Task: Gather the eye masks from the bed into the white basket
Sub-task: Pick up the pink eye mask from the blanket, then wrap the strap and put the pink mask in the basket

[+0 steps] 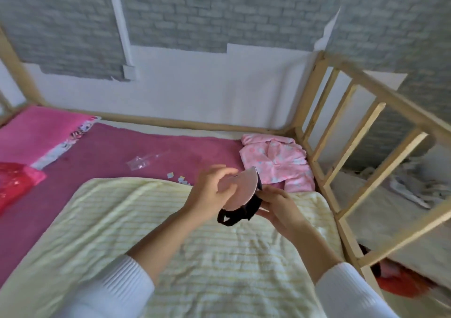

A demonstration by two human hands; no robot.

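I hold one pink eye mask (pixel 242 188) with a black strap (pixel 240 214) up above the bed, over the pale yellow striped blanket (pixel 185 244). My left hand (pixel 210 193) pinches the mask's pink face from the left. My right hand (pixel 280 206) grips its right end and the black strap, which hangs in a loop below. The white basket is not in view. No other eye mask shows on the bed.
A pink patterned garment (pixel 280 161) lies at the bed's far right corner. A clear plastic wrapper (pixel 141 161) and small paper bits (pixel 180 178) lie on the magenta sheet (pixel 109 156). Wooden slatted rail (pixel 361 132) bounds the right side. A red bag (pixel 14 183) lies at left.
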